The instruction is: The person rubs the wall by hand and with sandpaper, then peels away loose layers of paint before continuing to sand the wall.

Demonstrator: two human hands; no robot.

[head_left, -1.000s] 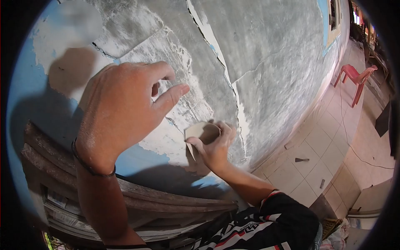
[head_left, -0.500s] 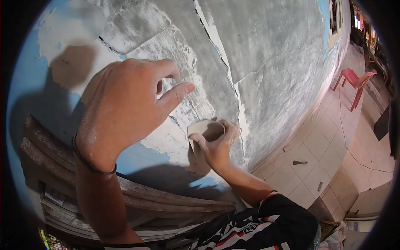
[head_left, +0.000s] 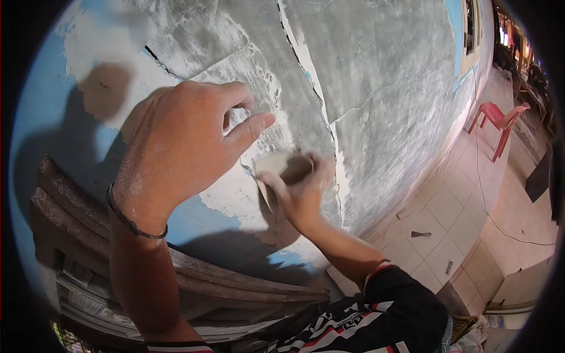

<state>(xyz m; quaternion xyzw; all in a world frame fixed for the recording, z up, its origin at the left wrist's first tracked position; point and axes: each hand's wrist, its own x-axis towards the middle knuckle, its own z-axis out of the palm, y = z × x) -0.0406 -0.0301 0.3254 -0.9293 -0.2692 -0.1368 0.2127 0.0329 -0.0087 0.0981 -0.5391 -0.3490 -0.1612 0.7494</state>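
Note:
My right hand (head_left: 303, 188) grips a curled piece of sandpaper (head_left: 276, 167) against the cracked wall, thumb on one side and fingers on the other; the hand is slightly blurred. Up and to the left, my left hand (head_left: 188, 141) is raised in front of the wall, its fingers curled and the thumb a little apart from them, with nothing between. A dark band circles that wrist. Behind both hands the wall (head_left: 376, 147) shows grey plaster, white filler patches, blue paint and a long crack filled with white.
A wooden window frame (head_left: 206, 276) juts out at the lower left. On the tiled floor (head_left: 444, 209) to the right lie a scraper (head_left: 421, 234), a small block (head_left: 449, 267) and a thin cable. Farther back stands a red plastic chair (head_left: 500, 120).
My right hand has shifted slightly left and up along the wall with the sandpaper. My left hand has barely moved, and the view has turned a little.

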